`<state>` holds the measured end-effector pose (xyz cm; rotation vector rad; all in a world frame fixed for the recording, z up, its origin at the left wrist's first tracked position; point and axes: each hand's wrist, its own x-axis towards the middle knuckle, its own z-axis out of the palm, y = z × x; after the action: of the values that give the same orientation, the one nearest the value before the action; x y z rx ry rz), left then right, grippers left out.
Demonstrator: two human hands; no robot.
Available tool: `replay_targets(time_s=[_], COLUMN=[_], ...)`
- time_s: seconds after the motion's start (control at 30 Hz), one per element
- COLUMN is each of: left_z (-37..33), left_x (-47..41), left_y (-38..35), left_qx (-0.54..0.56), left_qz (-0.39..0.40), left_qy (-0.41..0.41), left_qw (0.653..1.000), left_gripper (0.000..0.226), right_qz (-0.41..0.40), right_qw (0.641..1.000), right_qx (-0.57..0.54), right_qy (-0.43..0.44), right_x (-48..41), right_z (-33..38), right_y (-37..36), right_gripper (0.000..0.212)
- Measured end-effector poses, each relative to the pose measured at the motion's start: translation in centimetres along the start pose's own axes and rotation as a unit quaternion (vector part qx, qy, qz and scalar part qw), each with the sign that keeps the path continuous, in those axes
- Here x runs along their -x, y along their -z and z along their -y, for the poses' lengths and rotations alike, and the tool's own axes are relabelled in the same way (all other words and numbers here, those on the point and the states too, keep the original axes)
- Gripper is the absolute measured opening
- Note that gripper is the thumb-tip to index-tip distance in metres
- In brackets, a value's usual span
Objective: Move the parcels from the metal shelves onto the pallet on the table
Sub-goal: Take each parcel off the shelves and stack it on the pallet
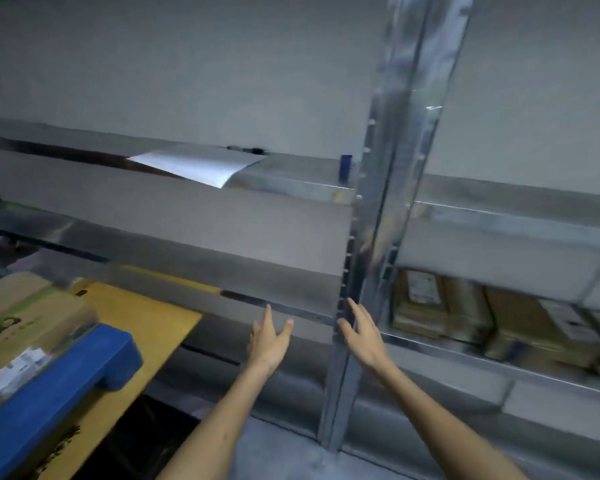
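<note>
Head view: both hands, left [269, 337] and right [362, 336], reach forward, fingers spread, holding nothing.

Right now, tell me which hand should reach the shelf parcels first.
Right, probably. The right hand is open and nearer the parcels, right of the post; the left hand is farther left.

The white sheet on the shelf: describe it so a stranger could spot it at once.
Find the upright metal post. On the upper shelf left of it lies the sheet, one corner jutting over the front edge. It is flat and white, unlike the small blue thing standing by the post.
</note>
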<state>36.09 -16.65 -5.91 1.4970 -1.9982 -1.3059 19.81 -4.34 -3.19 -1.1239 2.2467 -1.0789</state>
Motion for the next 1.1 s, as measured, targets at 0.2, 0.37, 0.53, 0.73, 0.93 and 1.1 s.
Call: replay_targets(time_s=[0.2,0.37,0.53,0.73,0.93,1.1], left_z=[-7.5,-13.3,-19.0,-24.7,-29.2,-34.0], left_x=[6.8,14.0,19.9,24.4,27.8,29.5], left_y=[-15.0,-27.2,-36.9,-47.8,-58.2,-67.3], left_qx=[-0.047,-0.089,-0.099,-0.094,-0.093,-0.081], left_qz=[0.093,0.147,0.205,0.28,0.333,0.378], left_qy=[-0.087,-0.127,-0.179,-0.224,-0.253,-0.267], left_qw=[0.991,0.977,0.957,0.929,0.904,0.883], left_gripper=[0.078,0.078,0.077,0.076,0.075,0.075], right_qz=[-0.082,-0.14,-0.205,-0.284,-0.337,-0.366], right_qw=[0.994,0.984,0.967,0.934,0.904,0.883], right_qx=[-0.007,-0.011,-0.03,-0.048,-0.043,-0.034], right_qy=[-0.07,-0.108,-0.151,-0.211,-0.258,-0.293], right_x=[7.6,14.3,20.9,27.5,30.8,31.0], right_z=[-11.0,-18.8,-25.4,-32.9,-39.4,-44.9], right_y=[13.1,23.3,32.1,40.1,46.5,52.8], right_gripper=[0.058,0.059,0.06,0.061,0.061,0.061])
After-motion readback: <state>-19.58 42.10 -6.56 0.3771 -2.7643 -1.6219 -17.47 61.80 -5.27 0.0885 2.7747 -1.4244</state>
